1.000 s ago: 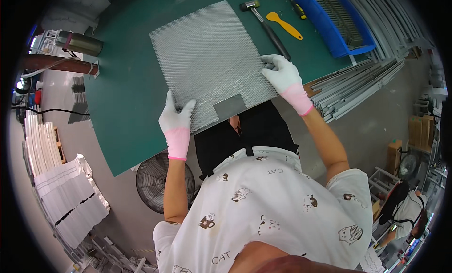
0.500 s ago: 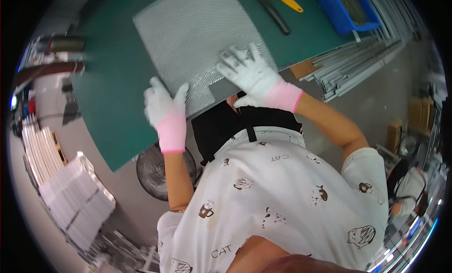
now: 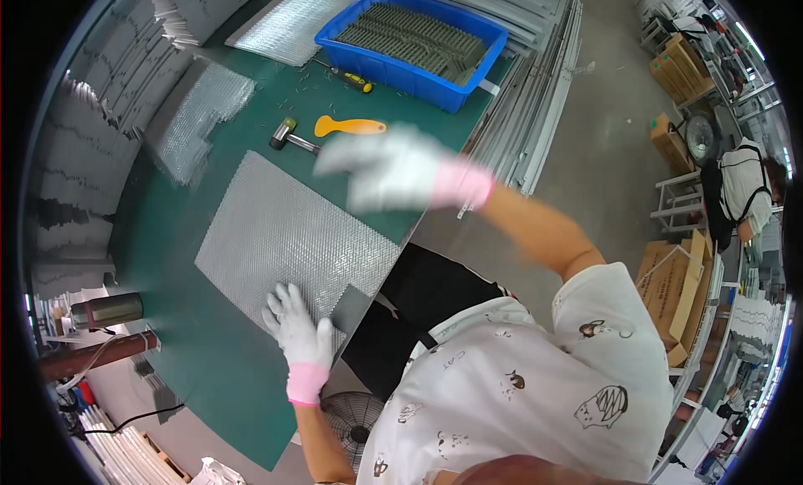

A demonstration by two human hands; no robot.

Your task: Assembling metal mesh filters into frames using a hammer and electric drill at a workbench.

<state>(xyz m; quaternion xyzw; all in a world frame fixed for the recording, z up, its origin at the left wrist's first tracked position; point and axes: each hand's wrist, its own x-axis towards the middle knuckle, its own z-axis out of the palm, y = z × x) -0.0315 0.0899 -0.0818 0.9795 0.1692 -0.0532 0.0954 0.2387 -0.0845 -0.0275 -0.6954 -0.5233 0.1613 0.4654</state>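
You are pinning the grey rectangular mesh sheet point(image 3: 288, 238) with your flat, open left hand point(image 3: 299, 324); your blurred right hand point(image 3: 389, 169), fingers apparently spread, is hovering beyond the sheet's far edge; next, probably, grasping there.

The mesh sheet point(image 3: 288, 234) was silvery metal with a fine, rough, embossed texture and a dull sheen. The desk point(image 3: 188, 351) carried a matt, smooth green mat. Both hands, left point(image 3: 299, 330) and right point(image 3: 389, 169), wore white knitted cloth gloves with pink cuffs. The crate point(image 3: 414, 41) was glossy blue plastic, holding grey ridged metal parts. The scraper point(image 3: 350, 127) was smooth orange plastic. The flask point(image 3: 107, 311) was brushed metal with a satin finish.
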